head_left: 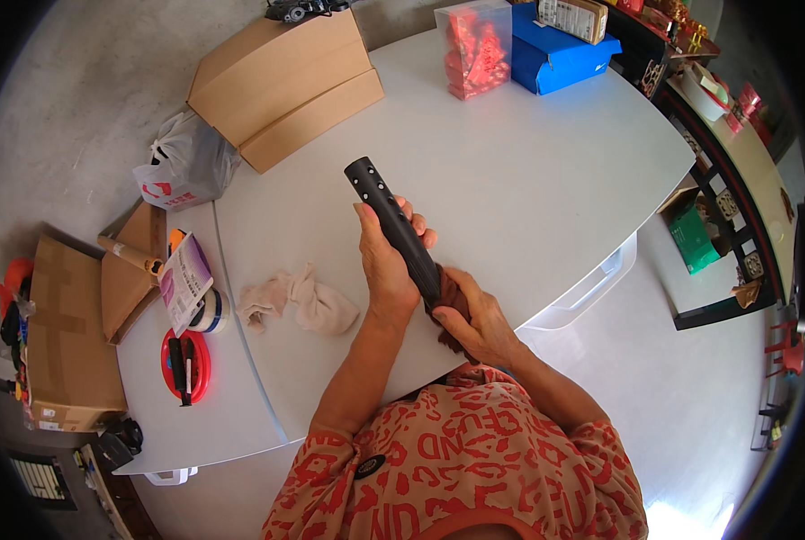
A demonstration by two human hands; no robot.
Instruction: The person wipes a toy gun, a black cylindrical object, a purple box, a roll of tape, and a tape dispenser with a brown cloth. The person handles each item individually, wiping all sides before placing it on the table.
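A long black cylinder (400, 227) with pale dots or holes near its far end slants over the table in front of me. My left hand (386, 268) is wrapped round its middle, thumb along the near side and fingertips showing on the far side. At the lower end, my right hand (481, 322) grips a dark brown cloth (450, 286) against the cylinder. That end is partly hidden by the cloth and fingers. Left of my left forearm, a crumpled cream cloth (319, 306) lies on the white table (528, 198).
Cardboard boxes (285, 76) and a tied plastic bag (191, 166) stand at the far left. A red round dish (202, 369) holding dark pens lies nearer, beside a tape roll (211, 310). At the back are a clear box of red packets (474, 54) and a blue box (560, 58).
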